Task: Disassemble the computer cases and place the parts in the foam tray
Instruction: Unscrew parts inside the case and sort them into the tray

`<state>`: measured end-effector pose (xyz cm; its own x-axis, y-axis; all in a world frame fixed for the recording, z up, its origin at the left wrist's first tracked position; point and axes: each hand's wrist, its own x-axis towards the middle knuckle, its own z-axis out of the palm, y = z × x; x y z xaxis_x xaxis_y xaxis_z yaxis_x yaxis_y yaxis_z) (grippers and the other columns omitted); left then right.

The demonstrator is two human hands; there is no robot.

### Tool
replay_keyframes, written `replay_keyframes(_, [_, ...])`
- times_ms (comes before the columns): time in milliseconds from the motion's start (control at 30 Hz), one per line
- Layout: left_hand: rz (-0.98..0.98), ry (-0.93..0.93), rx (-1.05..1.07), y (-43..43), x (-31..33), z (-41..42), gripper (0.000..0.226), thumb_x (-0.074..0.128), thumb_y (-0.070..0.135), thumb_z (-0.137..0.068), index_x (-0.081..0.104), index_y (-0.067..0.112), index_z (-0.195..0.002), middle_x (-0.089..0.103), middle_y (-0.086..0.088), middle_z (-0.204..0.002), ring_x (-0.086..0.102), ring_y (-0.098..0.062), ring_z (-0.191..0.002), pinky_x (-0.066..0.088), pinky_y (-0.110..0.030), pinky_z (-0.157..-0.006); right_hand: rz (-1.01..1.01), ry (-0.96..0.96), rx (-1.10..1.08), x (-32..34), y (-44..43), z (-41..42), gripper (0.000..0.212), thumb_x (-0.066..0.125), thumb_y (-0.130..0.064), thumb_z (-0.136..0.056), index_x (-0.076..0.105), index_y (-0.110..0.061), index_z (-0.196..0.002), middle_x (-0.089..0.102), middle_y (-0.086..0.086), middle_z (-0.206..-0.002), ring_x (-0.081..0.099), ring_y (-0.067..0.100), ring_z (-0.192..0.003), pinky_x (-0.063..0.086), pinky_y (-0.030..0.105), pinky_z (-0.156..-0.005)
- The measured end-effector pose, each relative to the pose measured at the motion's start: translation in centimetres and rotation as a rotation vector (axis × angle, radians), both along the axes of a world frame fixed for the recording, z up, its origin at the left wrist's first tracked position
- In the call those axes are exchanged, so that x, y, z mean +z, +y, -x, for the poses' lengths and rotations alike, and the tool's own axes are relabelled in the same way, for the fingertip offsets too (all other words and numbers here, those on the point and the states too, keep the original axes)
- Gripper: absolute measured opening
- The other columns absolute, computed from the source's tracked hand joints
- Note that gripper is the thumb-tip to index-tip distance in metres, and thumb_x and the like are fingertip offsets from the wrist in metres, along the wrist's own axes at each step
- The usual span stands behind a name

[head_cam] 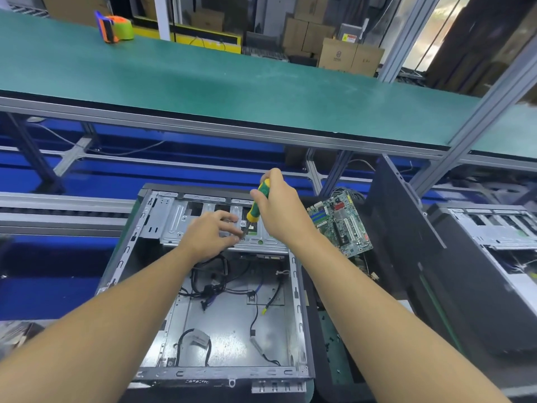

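Head view: an open computer case (209, 289) lies centre-low. The right hand (280, 207) grips a green-yellow screwdriver (257, 205), tip on the drive cage (203, 225). The left hand (209, 235) pinches near the tip, hiding it. A motherboard (341, 223) lies to the right, partly hidden.

No legible text or labels

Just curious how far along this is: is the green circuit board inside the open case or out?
Out. The circuit board lies beside the case, to its right; the case floor shows only loose cables.
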<state>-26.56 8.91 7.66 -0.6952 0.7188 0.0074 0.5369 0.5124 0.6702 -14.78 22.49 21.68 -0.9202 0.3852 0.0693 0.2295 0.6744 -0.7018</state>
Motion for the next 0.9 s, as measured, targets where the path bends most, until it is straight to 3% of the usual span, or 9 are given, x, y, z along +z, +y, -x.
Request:
replay_keyframes(200, [0.027, 0.035, 0.013, 0.1, 0.2, -0.3, 0.010, 0.071, 0.039, -0.089, 0.076, 0.043, -0.097, 0.055, 0.024, -0.128, 0.043, -0.008, -0.120, 0.038, -0.037, -0.105, -0.066, 0.003, 0.008, -0.2, 0.1, 0.1, 0.015, 0.050, -0.029, -0.105, 0.039, -0.019, -0.108, 0.056, 0.001, -0.091, 0.048, 0.012, -0.067, 0.033, 0.027, -0.052])
replay_keyframes(300, [0.025, 0.028, 0.024, 0.2, 0.3, -0.3, 0.010, 0.071, 0.038, -0.089, 0.076, 0.042, -0.097, 0.055, 0.024, -0.127, 0.043, -0.008, -0.120, 0.038, -0.036, -0.105, -0.226, -0.035, 0.018, 0.1, 0.1, 0.5, 0.031, 0.055, -0.039, -0.101, 0.039, -0.012, -0.102, 0.058, 0.006, -0.082, 0.050, 0.022, -0.062, 0.037, 0.033, -0.050])
replay_keyframes(400, [0.032, 0.026, 0.026, 0.2, 0.3, -0.4, 0.010, 0.070, 0.038, -0.089, 0.076, 0.041, -0.097, 0.055, 0.024, -0.128, 0.043, -0.008, -0.120, 0.040, -0.038, -0.106, -0.407, -0.119, -0.010, 0.6, 0.3, 1.2, 0.048, 0.056, -0.056, -0.094, 0.036, -0.013, -0.096, 0.049, 0.002, -0.070, 0.044, 0.020, -0.056, 0.030, 0.031, -0.044])
replay_keyframes(500, [0.039, 0.033, 0.027, 0.2, 0.4, -0.5, 0.010, 0.069, 0.038, -0.090, 0.076, 0.042, -0.096, 0.055, 0.023, -0.128, 0.044, -0.008, -0.121, 0.040, -0.040, -0.106, -0.600, -0.161, -0.040, 0.9, 0.6, 1.8, 0.050, 0.049, -0.063, -0.094, 0.042, -0.014, -0.101, 0.041, -0.001, -0.069, 0.048, 0.024, -0.064, 0.026, 0.029, -0.043])
replay_keyframes(600, [0.033, 0.044, 0.029, 0.2, 0.4, -0.4, 0.009, 0.069, 0.038, -0.089, 0.074, 0.046, -0.092, 0.056, 0.023, -0.127, 0.045, -0.008, -0.120, 0.039, -0.041, -0.106, -0.629, -0.161, -0.067, 0.9, 0.6, 2.3, 0.046, 0.050, -0.056, -0.098, 0.050, -0.013, -0.114, 0.043, -0.001, -0.071, 0.049, 0.026, -0.072, 0.030, 0.031, -0.047])
replay_keyframes(667, [0.019, 0.047, 0.028, 0.2, 0.3, -0.4, 0.010, 0.070, 0.039, -0.088, 0.072, 0.048, -0.088, 0.057, 0.024, -0.125, 0.046, -0.007, -0.119, 0.039, -0.041, -0.105, -0.549, -0.135, -0.025, 0.8, 0.4, 2.4, 0.036, 0.054, -0.047, -0.100, 0.046, -0.013, -0.111, 0.055, 0.005, -0.083, 0.051, 0.028, -0.076, 0.037, 0.035, -0.055])
replay_keyframes(767, [0.018, 0.050, 0.039, 0.2, 0.1, -0.4, 0.009, 0.071, 0.040, -0.086, 0.072, 0.048, -0.086, 0.056, 0.027, -0.123, 0.047, -0.006, -0.116, 0.039, -0.041, -0.104, -0.483, -0.108, 0.128, 0.7, -0.1, 2.3, 0.026, 0.057, -0.031, -0.101, 0.036, -0.016, -0.101, 0.056, 0.009, -0.096, 0.052, 0.028, -0.079, 0.039, 0.036, -0.061])
replay_keyframes(900, [0.011, 0.043, 0.043, 0.3, 0.0, -0.4, 0.009, 0.071, 0.040, -0.086, 0.071, 0.049, -0.085, 0.054, 0.029, -0.119, 0.046, -0.005, -0.115, 0.039, -0.043, -0.104, -0.608, -0.198, 0.086, 1.3, -0.3, 2.4, 0.030, 0.054, -0.041, -0.101, 0.037, -0.016, -0.100, 0.051, 0.007, -0.089, 0.050, 0.028, -0.074, 0.039, 0.035, -0.057])
